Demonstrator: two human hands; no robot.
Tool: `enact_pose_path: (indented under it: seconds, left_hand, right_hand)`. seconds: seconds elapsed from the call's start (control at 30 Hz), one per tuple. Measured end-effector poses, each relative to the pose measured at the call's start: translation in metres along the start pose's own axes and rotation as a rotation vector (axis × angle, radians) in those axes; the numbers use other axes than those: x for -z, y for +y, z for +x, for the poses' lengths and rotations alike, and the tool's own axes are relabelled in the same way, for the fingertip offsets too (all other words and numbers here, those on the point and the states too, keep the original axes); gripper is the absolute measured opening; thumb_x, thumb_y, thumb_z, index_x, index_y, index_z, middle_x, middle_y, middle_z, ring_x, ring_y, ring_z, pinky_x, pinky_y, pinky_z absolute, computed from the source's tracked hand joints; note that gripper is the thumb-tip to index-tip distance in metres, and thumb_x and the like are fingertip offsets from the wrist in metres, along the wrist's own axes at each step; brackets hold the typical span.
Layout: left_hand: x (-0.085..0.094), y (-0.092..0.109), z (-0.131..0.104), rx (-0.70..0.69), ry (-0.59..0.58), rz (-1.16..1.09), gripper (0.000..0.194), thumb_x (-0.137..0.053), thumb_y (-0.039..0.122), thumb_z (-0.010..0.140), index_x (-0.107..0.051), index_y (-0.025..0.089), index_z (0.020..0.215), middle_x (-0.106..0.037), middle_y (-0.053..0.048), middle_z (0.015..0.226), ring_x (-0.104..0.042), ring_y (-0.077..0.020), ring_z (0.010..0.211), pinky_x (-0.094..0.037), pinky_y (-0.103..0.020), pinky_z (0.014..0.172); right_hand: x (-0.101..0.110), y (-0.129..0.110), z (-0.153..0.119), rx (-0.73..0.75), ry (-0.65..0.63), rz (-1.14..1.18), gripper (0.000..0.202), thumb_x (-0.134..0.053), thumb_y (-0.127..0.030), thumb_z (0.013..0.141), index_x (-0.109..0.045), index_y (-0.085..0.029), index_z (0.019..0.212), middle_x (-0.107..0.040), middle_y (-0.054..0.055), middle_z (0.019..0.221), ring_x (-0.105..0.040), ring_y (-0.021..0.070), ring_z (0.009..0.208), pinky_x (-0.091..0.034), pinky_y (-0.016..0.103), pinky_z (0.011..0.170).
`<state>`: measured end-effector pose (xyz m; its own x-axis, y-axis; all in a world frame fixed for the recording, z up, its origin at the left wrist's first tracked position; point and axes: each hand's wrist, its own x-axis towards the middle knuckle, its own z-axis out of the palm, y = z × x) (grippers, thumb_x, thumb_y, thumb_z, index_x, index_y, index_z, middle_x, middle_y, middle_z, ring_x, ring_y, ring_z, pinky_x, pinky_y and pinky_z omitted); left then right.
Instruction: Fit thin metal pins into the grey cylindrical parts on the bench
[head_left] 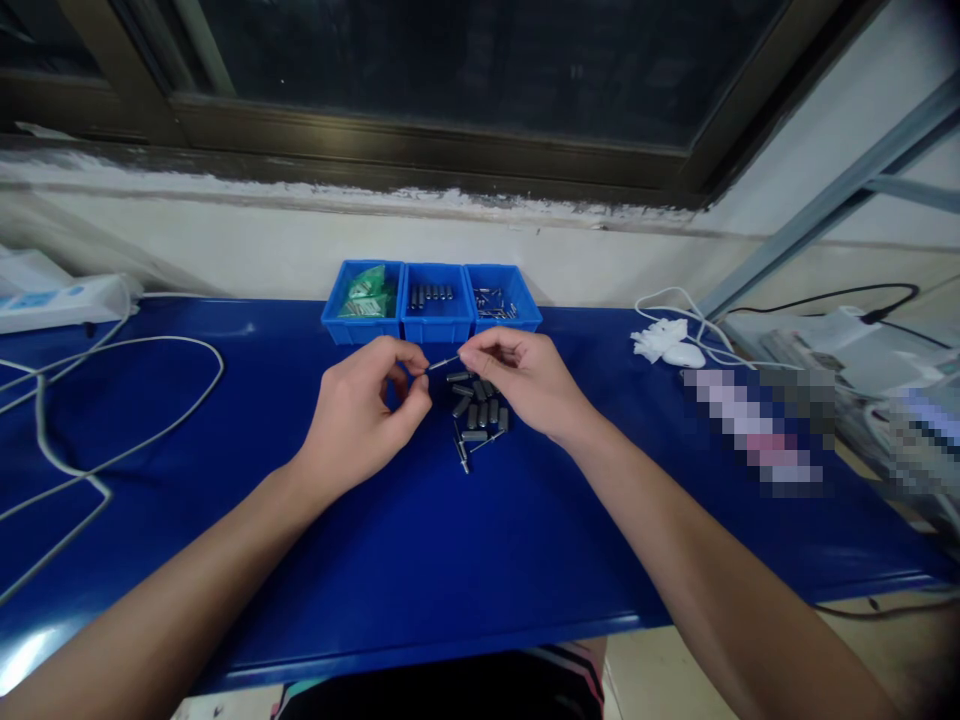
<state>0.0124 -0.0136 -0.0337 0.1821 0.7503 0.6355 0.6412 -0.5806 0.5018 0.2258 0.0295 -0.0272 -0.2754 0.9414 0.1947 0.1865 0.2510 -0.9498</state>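
Note:
Between my two hands runs a thin silvery metal pin, held nearly level above the table. My right hand pinches its right end between thumb and fingertips. The fingers of my left hand are curled at its left end, the index fingertip touching or very close to it, the thumb a little lower. Just below lie several short dark cylinders in a loose cluster, some partly behind my right hand. A few slim metal pins rest at the cluster's near side.
Three blue bins stand by the wall: one with green packets, one with dark cylinders, one with small metal pins. White cables loop at the left. Crumpled white tissue and a blurred-out object lie right.

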Motion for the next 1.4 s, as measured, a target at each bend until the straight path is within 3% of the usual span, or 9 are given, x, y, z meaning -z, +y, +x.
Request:
enact_pose_path:
  seconds: [0.13, 0.2, 0.43, 0.87, 1.4]
  left_hand:
    - [0.000, -0.001, 0.002, -0.029, -0.003, 0.010, 0.006, -0.063, 0.017, 0.093, -0.066, 0.018, 0.098, -0.068, 0.001, 0.089, -0.062, -0.0103, 0.069, -0.047, -0.024, 0.065]
    - [-0.001, -0.001, 0.002, -0.044, -0.028, 0.022, 0.005, -0.062, 0.016, 0.093, -0.066, 0.018, 0.096, -0.067, 0.000, 0.089, -0.061, -0.0106, 0.070, -0.047, -0.025, 0.066]
    - [-0.002, 0.000, -0.001, -0.084, -0.105, 0.023, 0.007, -0.060, 0.015, 0.095, -0.067, 0.017, 0.094, -0.068, 0.000, 0.092, -0.059, -0.0107, 0.070, -0.047, -0.026, 0.067]
    - [-0.004, 0.001, -0.002, -0.125, -0.164, -0.013, 0.007, -0.060, 0.016, 0.096, -0.067, 0.017, 0.096, -0.069, -0.001, 0.096, -0.060, -0.0107, 0.073, -0.047, -0.025, 0.069]
    - [-0.004, 0.001, -0.001, -0.123, -0.210, -0.044, 0.009, -0.059, 0.016, 0.097, -0.068, 0.018, 0.099, -0.069, -0.001, 0.098, -0.061, -0.0119, 0.074, -0.048, -0.027, 0.067]
  right_hand:
    - [0.009, 0.000, 0.007, -0.277, 0.212, 0.181, 0.035, -0.072, -0.041, 0.094, -0.062, -0.018, 0.069, -0.044, -0.006, 0.055, -0.033, 0.0046, 0.044, -0.022, 0.023, 0.044]
    - [0.016, 0.001, 0.011, -0.336, 0.278, 0.288, 0.035, -0.071, -0.035, 0.094, -0.059, -0.018, 0.067, -0.040, -0.007, 0.053, -0.028, 0.0032, 0.040, -0.015, 0.023, 0.041]
    - [0.030, 0.007, 0.021, -0.406, 0.427, 0.380, 0.028, -0.069, -0.031, 0.096, -0.060, -0.017, 0.073, -0.053, -0.004, 0.055, -0.041, 0.0051, 0.038, -0.022, 0.020, 0.037]
    - [0.032, 0.024, 0.027, -0.377, 0.382, 0.229, 0.030, -0.071, -0.040, 0.097, -0.064, -0.017, 0.080, -0.060, -0.001, 0.061, -0.044, 0.0049, 0.040, -0.024, 0.021, 0.037]
    - [0.032, 0.031, 0.029, -0.347, 0.383, 0.229, 0.032, -0.075, -0.045, 0.092, -0.064, -0.018, 0.079, -0.061, -0.001, 0.063, -0.045, 0.0052, 0.042, -0.024, 0.022, 0.038]
